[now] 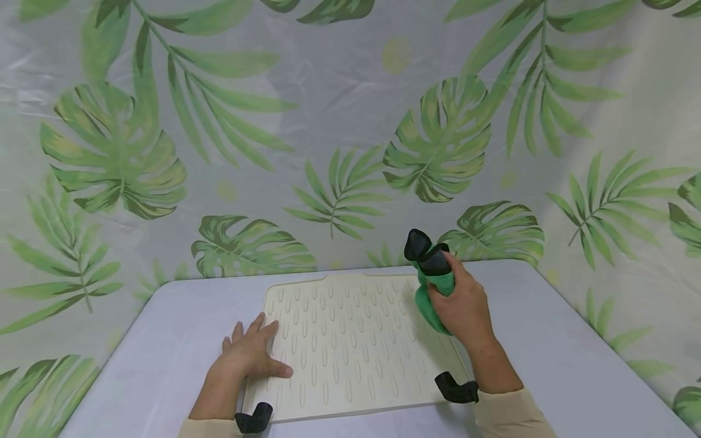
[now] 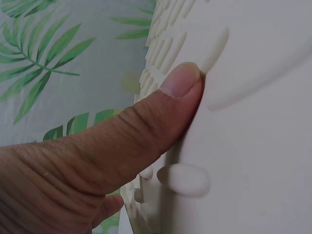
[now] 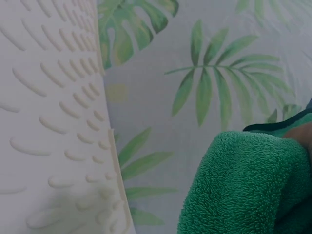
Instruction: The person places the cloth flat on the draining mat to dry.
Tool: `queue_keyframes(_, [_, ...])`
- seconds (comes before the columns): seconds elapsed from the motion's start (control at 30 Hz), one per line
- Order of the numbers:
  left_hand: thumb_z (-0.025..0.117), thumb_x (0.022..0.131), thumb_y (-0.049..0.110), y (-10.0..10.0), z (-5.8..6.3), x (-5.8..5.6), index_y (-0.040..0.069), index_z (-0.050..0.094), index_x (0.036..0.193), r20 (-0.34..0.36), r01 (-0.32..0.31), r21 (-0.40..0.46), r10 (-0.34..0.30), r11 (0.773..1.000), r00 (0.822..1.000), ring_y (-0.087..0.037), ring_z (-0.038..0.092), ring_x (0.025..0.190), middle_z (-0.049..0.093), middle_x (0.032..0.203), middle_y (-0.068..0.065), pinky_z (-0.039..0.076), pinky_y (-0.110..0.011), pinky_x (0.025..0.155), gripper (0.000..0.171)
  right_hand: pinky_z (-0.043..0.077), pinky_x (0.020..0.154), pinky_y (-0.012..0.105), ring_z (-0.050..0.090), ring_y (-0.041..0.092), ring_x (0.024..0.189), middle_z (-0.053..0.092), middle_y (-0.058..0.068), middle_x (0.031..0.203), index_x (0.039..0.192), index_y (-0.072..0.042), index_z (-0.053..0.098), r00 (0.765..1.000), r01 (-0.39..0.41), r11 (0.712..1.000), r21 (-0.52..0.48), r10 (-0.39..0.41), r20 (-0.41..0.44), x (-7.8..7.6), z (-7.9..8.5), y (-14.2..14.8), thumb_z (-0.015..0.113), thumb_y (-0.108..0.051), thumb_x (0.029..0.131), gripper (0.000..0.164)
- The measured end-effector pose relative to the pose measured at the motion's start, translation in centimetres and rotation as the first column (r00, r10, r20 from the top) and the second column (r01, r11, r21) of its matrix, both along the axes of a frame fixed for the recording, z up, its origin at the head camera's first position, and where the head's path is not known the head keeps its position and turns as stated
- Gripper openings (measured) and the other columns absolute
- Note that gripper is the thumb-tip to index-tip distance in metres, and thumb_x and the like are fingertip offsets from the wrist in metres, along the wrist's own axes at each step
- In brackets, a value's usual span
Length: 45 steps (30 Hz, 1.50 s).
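You'd do well to press the pale mat [image 1: 339,340] steady at its left edge on the white table [image 1: 528,316], and to keep the green cloth [image 3: 239,185] firmly bunched (loose folds may drag). Your left hand [image 1: 246,356] spreads there, thumb on the mat, gripping nothing; farther off, your right hand [image 1: 462,304] curls round the cloth, raised toward the mat's far right corner.

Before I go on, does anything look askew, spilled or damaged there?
Nothing stands out. The cream mat lies on the white table with no visible spill or damage, the left hand rests at its left edge, and the right hand holds the green cloth.
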<state>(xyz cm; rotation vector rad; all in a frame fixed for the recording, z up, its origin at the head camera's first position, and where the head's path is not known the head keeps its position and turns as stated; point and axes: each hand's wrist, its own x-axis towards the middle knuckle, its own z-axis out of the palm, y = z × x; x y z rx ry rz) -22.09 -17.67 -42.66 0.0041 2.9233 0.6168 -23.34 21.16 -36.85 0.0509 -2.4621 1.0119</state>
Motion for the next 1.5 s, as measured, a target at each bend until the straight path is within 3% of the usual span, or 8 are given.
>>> queue_keyframes(1.5, [0.096,0.05,0.05,0.1,-0.2,-0.2,0.009,0.047,0.152,-0.001,-0.004,-0.01,0.004,1.0,1.0,-0.067,0.012,0.148,0.026,0.166,-0.026,0.013,-0.081,0.114,0.121,0.054,0.09,0.064,0.065,0.046,0.117,0.063,0.025,0.137,0.152,-0.018,0.046,0.998,-0.057,0.997,0.045,0.058,-0.011,0.0,-0.7,-1.1,0.071,-0.018,0.094,0.063])
